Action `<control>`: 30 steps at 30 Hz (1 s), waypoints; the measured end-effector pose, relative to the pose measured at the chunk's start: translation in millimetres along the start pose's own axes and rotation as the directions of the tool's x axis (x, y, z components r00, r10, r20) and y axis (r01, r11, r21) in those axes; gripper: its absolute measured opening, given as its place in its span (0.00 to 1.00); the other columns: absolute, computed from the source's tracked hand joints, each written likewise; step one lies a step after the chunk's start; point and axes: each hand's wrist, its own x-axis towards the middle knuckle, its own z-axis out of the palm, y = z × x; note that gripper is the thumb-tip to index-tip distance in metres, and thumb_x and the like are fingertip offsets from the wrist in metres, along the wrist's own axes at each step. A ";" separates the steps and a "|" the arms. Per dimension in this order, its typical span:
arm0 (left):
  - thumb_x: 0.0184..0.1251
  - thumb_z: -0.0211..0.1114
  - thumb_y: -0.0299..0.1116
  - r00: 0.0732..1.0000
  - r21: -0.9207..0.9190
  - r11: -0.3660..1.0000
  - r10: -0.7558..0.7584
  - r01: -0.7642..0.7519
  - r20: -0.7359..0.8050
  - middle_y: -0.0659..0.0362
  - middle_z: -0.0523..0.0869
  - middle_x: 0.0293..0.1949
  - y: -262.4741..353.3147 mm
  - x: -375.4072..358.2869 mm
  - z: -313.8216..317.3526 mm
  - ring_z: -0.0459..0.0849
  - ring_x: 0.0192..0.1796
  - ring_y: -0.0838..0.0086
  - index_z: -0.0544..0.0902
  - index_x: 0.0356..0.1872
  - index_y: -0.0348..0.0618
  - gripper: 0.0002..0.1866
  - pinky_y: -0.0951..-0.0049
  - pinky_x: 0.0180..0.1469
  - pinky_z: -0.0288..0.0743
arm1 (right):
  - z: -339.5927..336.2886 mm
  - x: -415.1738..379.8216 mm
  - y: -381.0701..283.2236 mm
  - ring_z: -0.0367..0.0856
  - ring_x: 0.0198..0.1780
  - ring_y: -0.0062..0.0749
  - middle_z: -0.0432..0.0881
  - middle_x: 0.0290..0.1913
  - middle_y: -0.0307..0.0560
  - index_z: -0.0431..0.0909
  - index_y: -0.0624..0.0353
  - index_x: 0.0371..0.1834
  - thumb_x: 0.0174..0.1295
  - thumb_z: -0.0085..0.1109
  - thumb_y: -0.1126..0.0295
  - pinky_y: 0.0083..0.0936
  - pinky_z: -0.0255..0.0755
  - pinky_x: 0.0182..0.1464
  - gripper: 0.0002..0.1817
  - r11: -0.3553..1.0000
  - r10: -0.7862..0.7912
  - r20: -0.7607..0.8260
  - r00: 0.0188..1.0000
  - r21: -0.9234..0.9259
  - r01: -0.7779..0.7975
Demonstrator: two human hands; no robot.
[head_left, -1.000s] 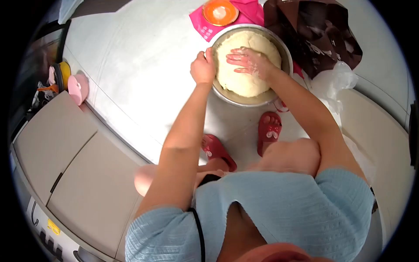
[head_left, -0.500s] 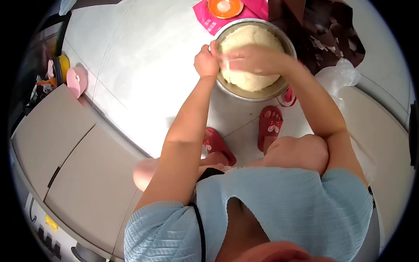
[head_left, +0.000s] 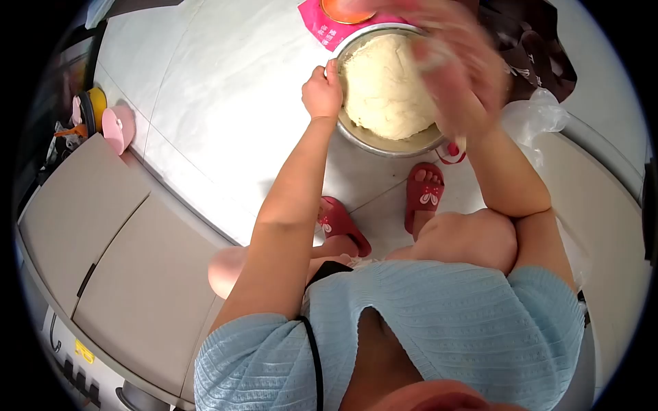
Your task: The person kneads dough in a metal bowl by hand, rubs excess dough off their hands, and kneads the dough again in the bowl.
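Observation:
A large pale mound of dough fills much of a round metal bowl on the floor. At the bowl's left rim, my left hand is closed on the edge, thumb up by the rim. My right hand is raised above the bowl's right side, smeared by motion, with thumb and fingers apart and nothing visible held. It hides the right part of the bowl and some of the dough.
Behind the bowl lies a pink packet with an orange dish on it. To the right are a dark brown bag and a clear plastic bag. Cabinets stand at left; red slippers are below the bowl.
My right hand has lifted off the dough and moved up and to the right, its fingers spreading. My left hand stays at the bowl's rim.

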 end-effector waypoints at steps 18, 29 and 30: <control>0.72 0.55 0.48 0.998 -0.402 0.914 -0.025 0.049 0.065 0.44 0.80 0.22 -5.9 -0.9 4.0 0.76 0.26 0.57 0.79 0.24 0.34 0.25 0.61 0.35 0.72 | 38.0 -106.2 152.4 0.81 0.30 0.32 0.79 0.26 0.46 0.77 0.65 0.41 0.65 0.51 0.64 0.25 0.74 0.36 0.14 0.175 0.812 0.452 0.370 0.416 -0.892; 0.73 0.55 0.47 0.996 -0.357 0.934 0.002 0.031 0.092 0.44 0.81 0.23 -2.6 4.7 1.0 0.77 0.26 0.58 0.80 0.26 0.33 0.25 0.61 0.35 0.72 | 2.6 -53.3 81.0 0.66 0.69 0.41 0.62 0.71 0.51 0.66 0.54 0.69 0.61 0.58 0.51 0.41 0.63 0.67 0.34 0.942 0.317 -0.071 0.946 -0.093 -0.323; 0.73 0.54 0.47 0.996 -0.365 0.930 -0.003 0.035 0.088 0.45 0.81 0.23 -4.4 4.8 1.9 0.77 0.26 0.59 0.79 0.26 0.33 0.25 0.61 0.35 0.72 | 14.3 -83.9 110.7 0.65 0.69 0.40 0.63 0.71 0.48 0.66 0.53 0.70 0.62 0.58 0.52 0.40 0.60 0.68 0.34 0.773 0.258 0.230 0.938 -0.632 -0.058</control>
